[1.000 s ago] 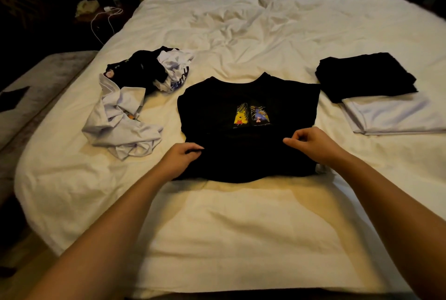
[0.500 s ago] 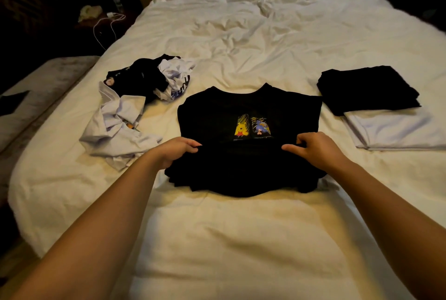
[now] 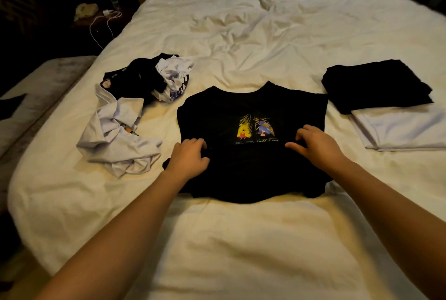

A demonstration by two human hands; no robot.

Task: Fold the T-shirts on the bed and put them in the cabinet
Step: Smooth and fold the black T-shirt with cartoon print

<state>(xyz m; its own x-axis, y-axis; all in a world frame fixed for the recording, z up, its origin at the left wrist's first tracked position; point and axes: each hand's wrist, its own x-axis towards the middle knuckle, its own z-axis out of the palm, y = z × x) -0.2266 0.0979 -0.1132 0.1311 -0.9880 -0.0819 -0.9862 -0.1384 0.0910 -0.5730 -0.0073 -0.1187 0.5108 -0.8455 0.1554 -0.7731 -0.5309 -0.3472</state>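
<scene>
- The white bed (image 3: 241,239) fills the view.
- A black T-shirt (image 3: 217,111) with a cartoon print lies at its centre, collar toward 12 o'clock.
- Unfolded shirts (image 3: 115,135) are heaped at 9 o'clock; a folded black shirt (image 3: 376,84) and a folded white shirt (image 3: 400,128) lie at 3 o'clock.
- The left hand (image 3: 188,159) and the right hand (image 3: 316,142) each pinch a fold of the black T-shirt with curled fingers.

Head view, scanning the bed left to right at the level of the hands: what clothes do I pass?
Crumpled white shirt → left hand → black printed T-shirt → right hand → folded white shirt, with a folded black shirt just beyond it.
</scene>
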